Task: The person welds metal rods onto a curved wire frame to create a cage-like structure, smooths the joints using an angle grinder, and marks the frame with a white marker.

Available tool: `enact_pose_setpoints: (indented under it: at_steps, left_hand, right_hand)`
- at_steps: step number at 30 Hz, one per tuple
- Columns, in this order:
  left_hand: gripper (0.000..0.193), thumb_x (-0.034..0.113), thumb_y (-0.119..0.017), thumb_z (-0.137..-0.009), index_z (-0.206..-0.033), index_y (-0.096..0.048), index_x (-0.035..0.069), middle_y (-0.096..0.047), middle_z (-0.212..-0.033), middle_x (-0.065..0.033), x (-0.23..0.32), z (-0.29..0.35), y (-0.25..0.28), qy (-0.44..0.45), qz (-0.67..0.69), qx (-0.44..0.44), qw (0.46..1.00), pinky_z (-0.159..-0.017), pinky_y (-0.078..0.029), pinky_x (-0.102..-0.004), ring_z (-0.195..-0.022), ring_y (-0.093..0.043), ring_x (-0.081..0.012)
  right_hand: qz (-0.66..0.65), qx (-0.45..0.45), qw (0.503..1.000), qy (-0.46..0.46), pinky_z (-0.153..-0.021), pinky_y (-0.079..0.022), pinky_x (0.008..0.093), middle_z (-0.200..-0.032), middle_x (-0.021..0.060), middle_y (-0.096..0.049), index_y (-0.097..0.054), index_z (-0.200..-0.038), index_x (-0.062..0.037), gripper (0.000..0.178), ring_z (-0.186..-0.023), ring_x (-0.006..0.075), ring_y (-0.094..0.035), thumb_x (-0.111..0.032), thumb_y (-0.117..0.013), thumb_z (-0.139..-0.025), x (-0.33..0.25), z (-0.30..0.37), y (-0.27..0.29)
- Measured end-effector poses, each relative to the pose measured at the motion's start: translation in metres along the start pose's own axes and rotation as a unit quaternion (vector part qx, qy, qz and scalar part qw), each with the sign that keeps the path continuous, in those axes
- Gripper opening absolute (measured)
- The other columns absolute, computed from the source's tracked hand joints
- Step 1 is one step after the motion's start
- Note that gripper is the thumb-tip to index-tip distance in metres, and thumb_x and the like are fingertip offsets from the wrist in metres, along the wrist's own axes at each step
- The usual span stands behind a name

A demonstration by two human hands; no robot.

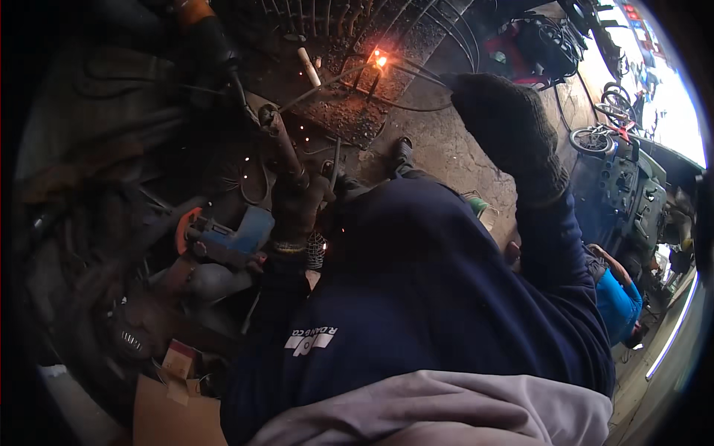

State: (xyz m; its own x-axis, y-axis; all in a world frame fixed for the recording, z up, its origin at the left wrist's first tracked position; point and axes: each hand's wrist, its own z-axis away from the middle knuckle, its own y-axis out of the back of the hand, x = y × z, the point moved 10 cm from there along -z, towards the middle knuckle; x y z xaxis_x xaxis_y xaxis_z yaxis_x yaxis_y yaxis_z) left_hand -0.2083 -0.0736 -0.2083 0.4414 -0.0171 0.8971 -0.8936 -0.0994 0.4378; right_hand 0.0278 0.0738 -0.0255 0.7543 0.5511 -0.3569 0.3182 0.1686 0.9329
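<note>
A dark knitted glove covers my left hand (pixel 291 212), which is wrapped around an electrode holder (pixel 280 145). From its tip a thin welding rod (pixel 323 89) reaches up and right to a glowing orange weld spot (pixel 381 59). Sparks scatter below and left of the glow. On the right, my gloved right hand (pixel 509 130) is closed at the end of thin bent metal rods (pixel 422 72), which run to the same bright spot. The glove hides the exact grip. A dark metal plate (pixel 364 123) strewn with crumbs of slag lies under the work.
A pale stick (pixel 308 67) lies by the plate, with curved metal bars (pixel 327 18) beyond. A blue power tool with an orange disc (pixel 238 232) is left of my left arm. Cardboard (pixel 175 416) is lower left. A bicycle (pixel 593 139) and a person in blue (pixel 619 297) are right.
</note>
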Motion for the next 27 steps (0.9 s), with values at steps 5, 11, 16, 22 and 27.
enact_pose_setpoints:
  at_steps: [5, 11, 16, 22, 27]
  left_hand:
    - [0.018, -0.002, -0.076, -0.073, -0.087, -0.072, 0.009, -0.070, -0.098, -0.0069, -0.014, 0.001, -0.007, 0.030, 0.091, 0.009, 0.995, -0.070, -0.057, -0.0355, -0.085, -0.070, -0.0237]
    - [0.032, 0.002, -0.075, -0.082, -0.113, -0.068, -0.001, -0.072, -0.097, -0.0071, -0.045, 0.014, -0.020, 0.215, 0.305, 0.006, 0.928, -0.073, -0.058, -0.0319, -0.086, -0.070, -0.0158]
    - [0.030, 0.001, -0.074, -0.082, -0.111, -0.067, 0.000, -0.072, -0.093, -0.0060, -0.024, 0.003, -0.008, 0.156, 0.263, 0.027, 0.952, -0.073, -0.057, -0.0314, -0.084, -0.070, -0.0162]
    - [0.020, 0.001, -0.073, -0.081, -0.100, -0.067, -0.001, -0.069, -0.080, -0.0030, -0.028, 0.003, -0.008, 0.179, 0.266, 0.011, 0.947, -0.063, -0.051, -0.0273, -0.071, -0.065, -0.0125]
    - [0.008, 0.001, -0.067, -0.082, -0.090, -0.069, 0.001, -0.063, -0.071, -0.0010, -0.029, 0.006, -0.019, 0.255, 0.279, 0.005, 0.926, -0.056, -0.046, -0.0249, -0.060, -0.057, -0.0091]
  right_hand:
    - [-0.078, 0.050, 0.996, 0.016, -0.074, -0.054, 0.0311, -0.100, 0.0073, -0.072, -0.071, -0.127, -0.0094, 0.029, -0.077, 0.0143, -0.064, -0.010, -0.069, -0.098, 0.005, 0.001, -0.001]
    - [0.008, 0.034, 0.998, 0.044, -0.069, -0.054, 0.0299, -0.095, 0.0058, -0.073, -0.072, -0.126, -0.0102, 0.027, -0.073, 0.0126, -0.066, -0.013, -0.069, -0.099, -0.005, -0.002, 0.004]
    - [-0.047, 0.031, 0.998, -0.004, -0.068, -0.055, 0.0291, -0.092, 0.0056, -0.074, -0.073, -0.125, -0.0109, 0.027, -0.073, 0.0120, -0.068, -0.014, -0.069, -0.099, -0.003, 0.000, 0.005]
    - [-0.157, 0.030, 0.987, -0.021, -0.078, -0.056, 0.0308, -0.103, 0.0095, -0.072, -0.071, -0.124, -0.0060, 0.027, -0.086, 0.0151, -0.069, -0.011, -0.068, -0.098, 0.001, 0.003, 0.000]
    - [-0.608, 0.061, 0.791, -0.018, -0.103, -0.055, 0.0418, -0.131, 0.0195, -0.063, -0.054, -0.139, 0.0019, 0.043, -0.121, 0.0272, -0.063, -0.007, -0.063, -0.098, 0.089, 0.052, -0.049]
